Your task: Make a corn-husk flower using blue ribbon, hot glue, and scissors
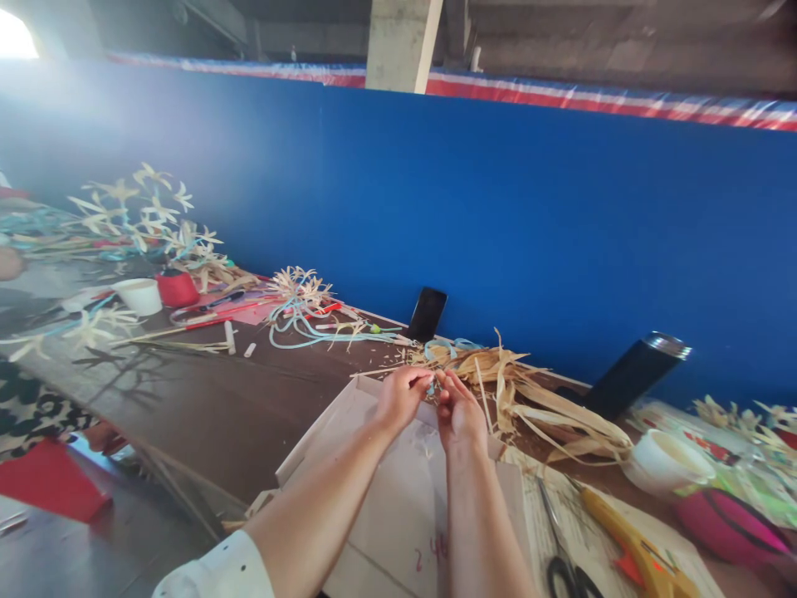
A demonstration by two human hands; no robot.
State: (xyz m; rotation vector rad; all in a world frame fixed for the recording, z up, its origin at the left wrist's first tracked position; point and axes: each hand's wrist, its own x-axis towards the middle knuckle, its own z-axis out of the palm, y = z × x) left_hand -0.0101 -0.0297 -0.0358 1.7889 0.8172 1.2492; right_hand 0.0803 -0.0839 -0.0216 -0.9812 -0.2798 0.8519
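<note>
My left hand (403,397) and my right hand (462,409) meet above the far edge of a shallow cardboard box (398,498). Both are closed in a pinch, fingertips almost touching. A small light-blue bit (431,387) shows between them; what exactly each hand pinches is too small to make out. Just beyond my fingers lie dried corn husks (529,386), spreading to the right. A dark phone (427,314) leans against the blue panel behind my hands.
On the right are scissors (557,540), a yellow glue gun (635,540), a white cup (669,461), a pink pouch (728,523) and a tilted black flask (638,374). Husk flowers (302,286) with light-blue stems lie leftward. A blue panel (498,208) bounds the table's back.
</note>
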